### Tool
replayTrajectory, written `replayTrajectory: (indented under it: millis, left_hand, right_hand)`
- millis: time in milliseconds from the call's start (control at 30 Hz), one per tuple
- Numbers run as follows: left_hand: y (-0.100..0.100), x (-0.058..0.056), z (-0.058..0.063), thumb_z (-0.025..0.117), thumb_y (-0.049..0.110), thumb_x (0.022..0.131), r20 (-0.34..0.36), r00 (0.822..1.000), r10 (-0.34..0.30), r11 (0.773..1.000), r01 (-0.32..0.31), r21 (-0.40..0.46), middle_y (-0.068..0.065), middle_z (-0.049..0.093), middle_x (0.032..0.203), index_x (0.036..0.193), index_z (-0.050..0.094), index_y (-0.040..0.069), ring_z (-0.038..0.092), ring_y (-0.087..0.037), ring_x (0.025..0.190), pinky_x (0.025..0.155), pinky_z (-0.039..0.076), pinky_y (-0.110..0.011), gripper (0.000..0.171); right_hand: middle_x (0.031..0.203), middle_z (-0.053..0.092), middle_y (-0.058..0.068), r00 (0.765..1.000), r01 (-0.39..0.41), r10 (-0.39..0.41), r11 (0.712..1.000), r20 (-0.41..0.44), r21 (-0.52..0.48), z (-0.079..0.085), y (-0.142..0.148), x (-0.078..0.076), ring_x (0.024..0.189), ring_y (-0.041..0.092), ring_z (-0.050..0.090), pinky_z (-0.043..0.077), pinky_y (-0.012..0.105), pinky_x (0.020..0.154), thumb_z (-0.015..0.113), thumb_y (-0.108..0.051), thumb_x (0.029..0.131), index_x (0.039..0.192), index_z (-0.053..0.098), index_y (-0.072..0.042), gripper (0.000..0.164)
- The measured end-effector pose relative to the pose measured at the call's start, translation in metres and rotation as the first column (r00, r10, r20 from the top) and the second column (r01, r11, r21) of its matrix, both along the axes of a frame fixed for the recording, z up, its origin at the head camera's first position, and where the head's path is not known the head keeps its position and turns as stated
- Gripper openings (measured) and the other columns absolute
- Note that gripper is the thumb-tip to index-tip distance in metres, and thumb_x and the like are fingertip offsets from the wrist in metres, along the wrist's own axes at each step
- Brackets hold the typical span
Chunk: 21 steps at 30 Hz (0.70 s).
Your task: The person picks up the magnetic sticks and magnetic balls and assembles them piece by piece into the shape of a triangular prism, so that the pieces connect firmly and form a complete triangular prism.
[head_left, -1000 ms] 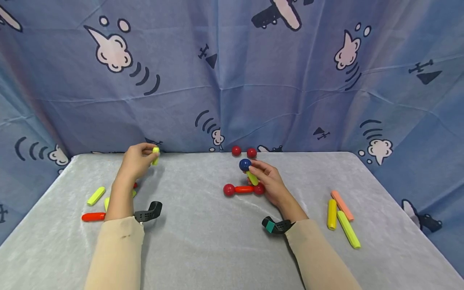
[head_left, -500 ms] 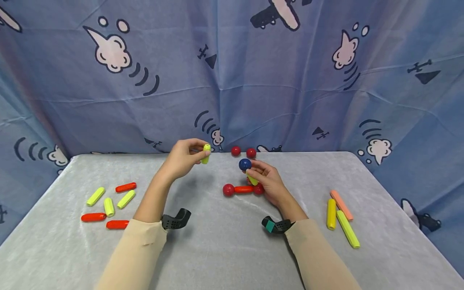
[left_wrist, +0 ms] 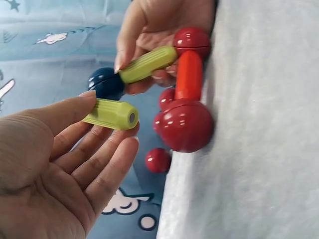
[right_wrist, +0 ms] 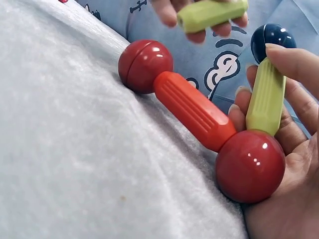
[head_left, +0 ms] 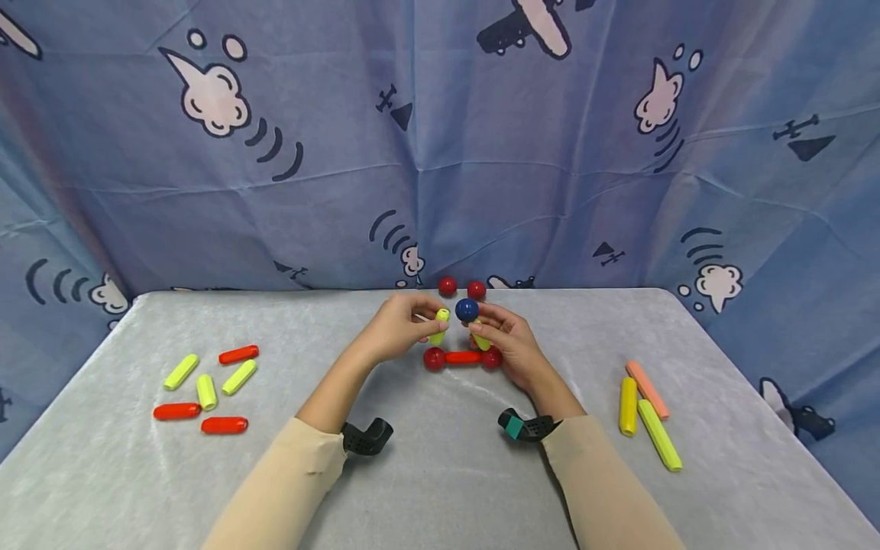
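My left hand (head_left: 402, 330) pinches a short yellow-green magnetic rod (left_wrist: 112, 114) between thumb and fingers, close to a blue ball (head_left: 467, 309). Its near end shows a round grey magnet. My right hand (head_left: 510, 344) holds a second yellow-green rod (right_wrist: 267, 99), thumb near the top where the blue ball sits. That rod's lower end meets a red ball (right_wrist: 250, 167) beside my right palm. From this ball a red rod (right_wrist: 194, 110) runs along the table to another red ball (right_wrist: 145, 66), forming a dumbbell shape.
Two loose red balls (head_left: 448, 286) lie at the table's back edge. Several short rods (head_left: 206, 392), yellow-green and red, lie at the left. A yellow rod (head_left: 629, 406), an orange rod (head_left: 648, 389) and a long yellow-green rod (head_left: 660, 435) lie at the right. A blue printed curtain (head_left: 309, 153) hangs behind.
My left hand has carried its yellow-green rod rightward from the left side of the table to beside the blue ball. The right hand has stayed almost still.
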<state>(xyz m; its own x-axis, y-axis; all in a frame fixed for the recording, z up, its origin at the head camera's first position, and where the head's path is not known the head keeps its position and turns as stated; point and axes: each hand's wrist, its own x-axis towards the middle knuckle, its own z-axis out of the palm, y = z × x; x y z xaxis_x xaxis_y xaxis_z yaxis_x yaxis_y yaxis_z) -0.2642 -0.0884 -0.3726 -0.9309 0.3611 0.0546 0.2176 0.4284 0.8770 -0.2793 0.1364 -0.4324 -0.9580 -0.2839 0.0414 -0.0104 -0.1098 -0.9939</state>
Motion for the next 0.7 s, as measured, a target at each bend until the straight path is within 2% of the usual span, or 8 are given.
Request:
replayTrajectory:
  millis: [267,533,700]
  left_hand:
    - [0.006,-0.002,-0.01,0.071,0.016,0.094,-0.026,1.0,-0.006,0.998,0.005,-0.055,-0.012,0.075,0.11,0.115,0.073,0.004,0.07,-0.023,0.101,0.09,0.058,-0.036,0.024]
    - [0.009,0.0,-0.012,0.071,0.016,0.094,-0.016,1.0,-0.015,0.998,0.014,-0.066,-0.013,0.075,0.112,0.118,0.072,0.003,0.071,-0.024,0.098,0.087,0.059,-0.034,0.027]
    - [0.011,-0.002,-0.017,0.071,0.011,0.093,-0.045,0.998,-0.039,0.997,0.036,-0.071,-0.016,0.075,0.111,0.117,0.073,0.0,0.073,-0.025,0.095,0.085,0.06,-0.033,0.027]
  right_hand:
    - [0.099,0.075,-0.012,1.0,-0.007,0.007,1.0,-0.001,-0.027,0.0,0.001,0.001,0.09,0.01,0.067,0.058,0.021,0.077,0.059,-0.001,0.098,0.137,0.052,0.002,0.04]
    - [0.1,0.074,-0.013,1.0,-0.016,0.016,1.0,-0.008,-0.013,-0.002,0.001,-0.001,0.09,0.009,0.067,0.058,0.021,0.079,0.059,-0.002,0.099,0.139,0.051,0.003,0.041]
    - [0.102,0.072,-0.014,1.0,-0.008,0.008,1.0,-0.007,0.015,-0.002,0.002,-0.001,0.091,0.009,0.065,0.057,0.021,0.082,0.06,-0.005,0.099,0.142,0.048,0.003,0.046]
